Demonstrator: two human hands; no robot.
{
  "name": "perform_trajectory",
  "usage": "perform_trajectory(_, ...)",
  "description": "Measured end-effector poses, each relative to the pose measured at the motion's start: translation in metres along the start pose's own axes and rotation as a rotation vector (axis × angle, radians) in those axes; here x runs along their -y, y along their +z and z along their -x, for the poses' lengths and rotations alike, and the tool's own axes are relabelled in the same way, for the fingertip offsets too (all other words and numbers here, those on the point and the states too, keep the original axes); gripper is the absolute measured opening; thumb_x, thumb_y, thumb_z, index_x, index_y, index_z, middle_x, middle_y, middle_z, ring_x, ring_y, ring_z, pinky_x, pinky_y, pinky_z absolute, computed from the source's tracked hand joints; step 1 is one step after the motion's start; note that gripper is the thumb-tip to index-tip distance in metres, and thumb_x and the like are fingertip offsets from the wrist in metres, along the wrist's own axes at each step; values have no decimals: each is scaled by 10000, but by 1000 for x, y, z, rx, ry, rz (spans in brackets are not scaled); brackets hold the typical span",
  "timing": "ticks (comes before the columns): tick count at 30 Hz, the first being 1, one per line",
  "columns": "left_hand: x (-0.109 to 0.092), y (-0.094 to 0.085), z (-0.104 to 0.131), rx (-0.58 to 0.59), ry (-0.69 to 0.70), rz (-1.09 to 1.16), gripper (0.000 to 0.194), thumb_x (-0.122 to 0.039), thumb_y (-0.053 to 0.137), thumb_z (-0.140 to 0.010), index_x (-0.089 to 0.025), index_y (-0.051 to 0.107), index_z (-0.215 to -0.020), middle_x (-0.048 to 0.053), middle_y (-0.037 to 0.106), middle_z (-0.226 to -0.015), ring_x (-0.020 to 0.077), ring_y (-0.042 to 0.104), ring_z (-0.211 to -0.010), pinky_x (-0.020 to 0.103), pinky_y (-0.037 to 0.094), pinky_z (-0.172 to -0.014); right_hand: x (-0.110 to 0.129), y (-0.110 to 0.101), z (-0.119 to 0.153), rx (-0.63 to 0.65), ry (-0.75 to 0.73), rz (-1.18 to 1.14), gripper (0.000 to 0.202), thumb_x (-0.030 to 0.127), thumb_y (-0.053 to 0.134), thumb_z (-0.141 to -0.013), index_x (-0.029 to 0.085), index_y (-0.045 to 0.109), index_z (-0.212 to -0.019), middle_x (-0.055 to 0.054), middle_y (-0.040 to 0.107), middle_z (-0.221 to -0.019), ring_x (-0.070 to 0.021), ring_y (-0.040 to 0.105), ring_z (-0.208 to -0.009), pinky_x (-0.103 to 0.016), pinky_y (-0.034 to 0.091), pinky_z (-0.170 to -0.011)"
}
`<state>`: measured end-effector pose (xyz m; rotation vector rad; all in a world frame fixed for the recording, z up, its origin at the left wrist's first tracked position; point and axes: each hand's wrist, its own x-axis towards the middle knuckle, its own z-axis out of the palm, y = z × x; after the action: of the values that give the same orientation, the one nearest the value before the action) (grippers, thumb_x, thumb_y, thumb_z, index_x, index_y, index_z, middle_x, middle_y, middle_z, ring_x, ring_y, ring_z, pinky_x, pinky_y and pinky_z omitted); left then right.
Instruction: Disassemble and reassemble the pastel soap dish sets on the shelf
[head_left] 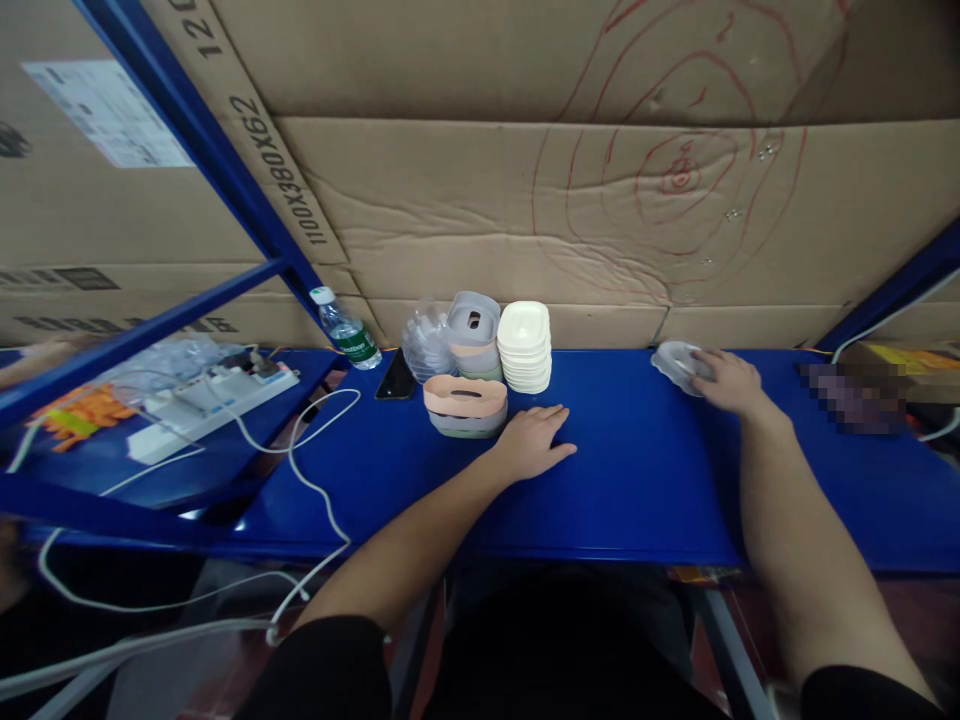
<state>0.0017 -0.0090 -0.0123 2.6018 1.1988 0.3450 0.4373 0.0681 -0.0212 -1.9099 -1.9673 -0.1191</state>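
Observation:
My left hand (534,443) lies flat on the blue table with its fingers spread, holding nothing. Just left of it are nested oval plastic pieces with slots (465,396), peach on top and grey and green below. My right hand (729,380) has its fingers on the right edge of a translucent scalloped plastic dish (676,364), near the cardboard back wall; the fingertips are partly hidden. A stack of cream square plastic pieces (524,345) stands behind my left hand. Beside it are stacked grey, peach and green pieces (473,325) and a clear plastic stack (427,342).
A water bottle (346,328) and a dark phone (395,376) sit at the back left. White cables (322,490) trail over the left edge near a power strip (214,410). Blue frame posts (247,190) flank the table (622,500). A blurred-out item (855,397) lies at right.

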Motion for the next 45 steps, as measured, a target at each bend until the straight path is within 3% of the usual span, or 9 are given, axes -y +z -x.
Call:
perform_trajectory(4, -2, -2, 2, 18, 3, -16, 669, -532, 578, -992, -151, 522, -1540, 162, 523, -1591, 353, 514, -1455, 528, 408, -1193, -11, -7, 11, -79, 285, 87, 720, 476, 617, -907, 125, 536, -1531, -342, 411, -1608, -563, 323, -1491, -782, 254, -1092)
perform_trajectory(6, -2, -4, 3, 32, 5, -29, 679, -550, 565, -997, -153, 514, -1546, 155, 519, -1597, 353, 508, -1459, 530, 404, -1194, -5, -10, 14, -98, 317, 100, 738, 487, 585, -916, 145, 492, -1563, -292, 375, -1652, -513, 276, -1532, -755, 220, -1143)
perform_trajectory(10, -2, -6, 4, 61, 27, -60, 690, -568, 546, -1004, -162, 494, -1561, 148, 488, -1623, 341, 491, -1471, 524, 398, -1198, 5, -16, 15, -72, 359, 117, 610, 454, 531, -939, 202, 587, -1491, -204, 445, -1637, -443, 313, -1524, -726, 157, -1200)
perform_trajectory(14, -1, -6, 6, 88, 58, -94, 683, -571, 556, -1000, -175, 507, -1554, 155, 481, -1626, 351, 480, -1477, 534, 399, -1190, 0, -19, 17, -52, 446, 99, 608, 485, 543, -950, 197, 597, -1482, -208, 432, -1644, -425, 309, -1525, -707, 195, -1193)
perform_trajectory(24, 1, -4, 7, 99, 99, -114, 668, -564, 551, -1012, -163, 525, -1545, 158, 486, -1622, 354, 455, -1494, 541, 385, -1198, -24, -17, 13, -165, 566, 126, 669, 464, 657, -911, 111, 590, -1475, -323, 379, -1631, -445, 254, -1541, -668, 250, -1112)
perform_trajectory(30, -1, -5, 7, 108, 98, -123, 646, -554, 548, -1016, -173, 532, -1538, 159, 488, -1620, 352, 456, -1492, 533, 384, -1197, -31, -9, 7, -221, 516, 46, 554, 404, 752, -831, 123, 711, -1307, -354, 343, -1623, -444, 245, -1534, -682, 208, -1094)
perform_trajectory(37, -7, -9, 8, 126, 96, -151, 641, -546, 545, -1022, -156, 536, -1531, 163, 484, -1622, 355, 463, -1482, 521, 404, -1174, -32, 4, 6, -328, 466, 82, 618, 477, 636, -906, 142, 646, -1426, -271, 222, -1723, -434, 52, -1597, -696, 119, -1169)
perform_trajectory(45, -7, -7, 6, 116, 89, -144, 635, -557, 554, -1014, -178, 540, -1523, 154, 494, -1617, 338, 459, -1483, 513, 406, -1169, 16, 12, -7, -379, 130, 1, 623, 535, 604, -906, 127, 675, -1371, -281, 460, -1601, -411, 345, -1525, -583, 280, -1214)
